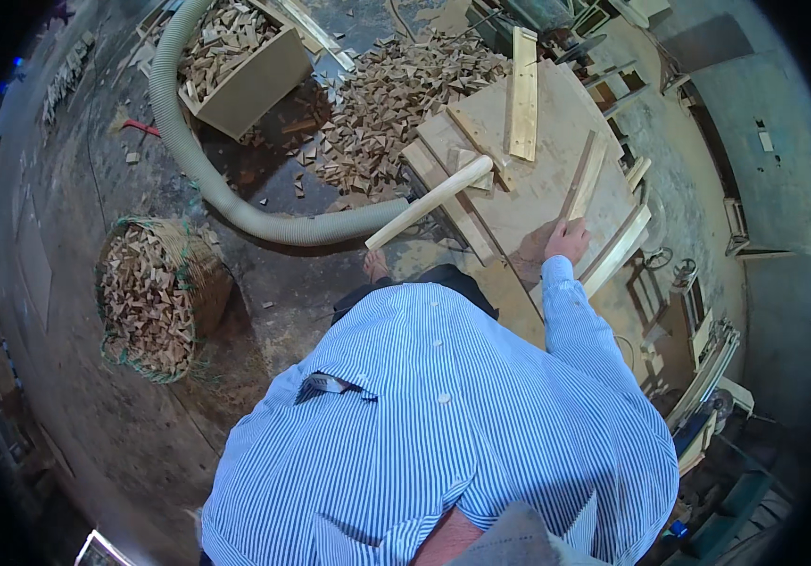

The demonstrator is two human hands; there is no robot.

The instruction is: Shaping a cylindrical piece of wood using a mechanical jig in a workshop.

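Note:
My right hand (568,241) reaches over the right side of the work table (528,203), its striped sleeve rising from my shoulder. The fingers are closed at the near end of a wooden strip (585,179), which lies pointing away from me. Just right of the hand rests another pale strip (617,251). Across the table's left edge lies a rounded pale wooden bar (429,203), its near end sticking out over the floor. My left hand does not show; the bare skin below that bar looks like a foot.
A thick ribbed hose (182,141) curves over the floor to the table's left side. Wood offcuts fill a woven basket (209,278) and a box (250,85), with a big heap (377,113) behind. A wide board (522,94) lies on the table's far part.

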